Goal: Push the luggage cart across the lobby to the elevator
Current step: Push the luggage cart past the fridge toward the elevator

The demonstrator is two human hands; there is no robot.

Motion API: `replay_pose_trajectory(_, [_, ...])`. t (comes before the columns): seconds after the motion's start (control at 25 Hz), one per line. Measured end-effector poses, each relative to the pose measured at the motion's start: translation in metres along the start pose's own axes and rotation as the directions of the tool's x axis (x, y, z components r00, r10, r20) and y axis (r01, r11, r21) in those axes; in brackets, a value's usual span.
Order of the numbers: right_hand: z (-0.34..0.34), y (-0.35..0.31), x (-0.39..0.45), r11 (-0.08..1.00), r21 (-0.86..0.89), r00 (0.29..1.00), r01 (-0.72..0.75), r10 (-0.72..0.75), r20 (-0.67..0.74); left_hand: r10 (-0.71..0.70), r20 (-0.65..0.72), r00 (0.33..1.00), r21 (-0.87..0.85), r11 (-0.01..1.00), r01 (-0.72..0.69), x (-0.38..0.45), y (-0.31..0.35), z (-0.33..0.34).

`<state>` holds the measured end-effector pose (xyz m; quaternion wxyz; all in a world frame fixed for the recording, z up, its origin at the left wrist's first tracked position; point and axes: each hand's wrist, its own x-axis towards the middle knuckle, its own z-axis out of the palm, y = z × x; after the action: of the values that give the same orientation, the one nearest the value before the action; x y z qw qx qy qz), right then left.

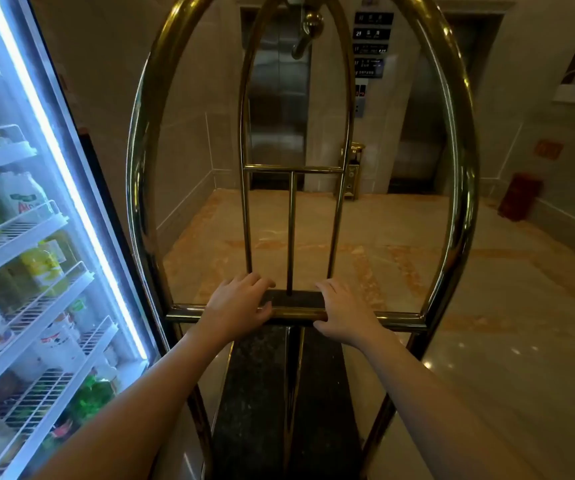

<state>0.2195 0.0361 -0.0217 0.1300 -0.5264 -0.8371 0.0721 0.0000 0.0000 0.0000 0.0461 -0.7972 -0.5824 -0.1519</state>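
A brass luggage cart with tall arched hoops fills the middle of the view, its dark carpeted deck bare below me. My left hand and my right hand both grip the horizontal brass push bar, about a hand's width apart. Straight ahead, past the hoops, stands a closed steel elevator door. A second elevator door is to its right, with the call panel on the wall between them.
A lit glass-door drinks fridge stands close on the left, almost touching the cart's left hoop. A brass ashtray bin sits between the elevators. A red box rests against the right wall. Polished marble floor stretches ahead.
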Motion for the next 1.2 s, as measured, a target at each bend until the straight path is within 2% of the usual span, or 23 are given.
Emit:
replay_pose_trajectory(0.24, [0.016,0.010,0.010,0.998,-0.048,0.993,-0.035,0.040,0.107,-0.042,0.289,0.956,-0.040,0.998,0.056,0.007,-0.016,0.026])
replay_pose_trajectory(0.36, [0.024,0.016,0.014,0.994,-0.107,0.989,-0.007,0.022,0.145,-0.054,0.360,0.931,0.021,0.999,0.049,0.009,-0.023,0.040])
replay_pose_trajectory(0.56, [0.027,0.024,0.022,0.972,-0.222,0.990,0.081,-0.053,0.131,-0.095,0.267,0.959,0.118,0.991,0.065,0.018,-0.025,0.054])
replay_pose_trajectory(0.76, [0.029,0.034,0.028,0.946,-0.291,0.989,0.144,-0.124,0.084,-0.110,0.224,0.968,0.141,0.987,0.080,0.025,-0.026,0.064])
replay_pose_trajectory(1.04, [0.028,0.055,0.045,0.947,-0.282,0.987,0.155,-0.137,0.081,-0.105,0.210,0.972,0.174,0.982,0.069,0.047,-0.022,0.073])
replay_pose_trajectory(1.2, [0.021,0.075,0.064,0.966,-0.183,0.972,0.181,-0.147,0.185,-0.106,0.196,0.975,0.163,0.984,0.075,0.062,-0.022,0.078])
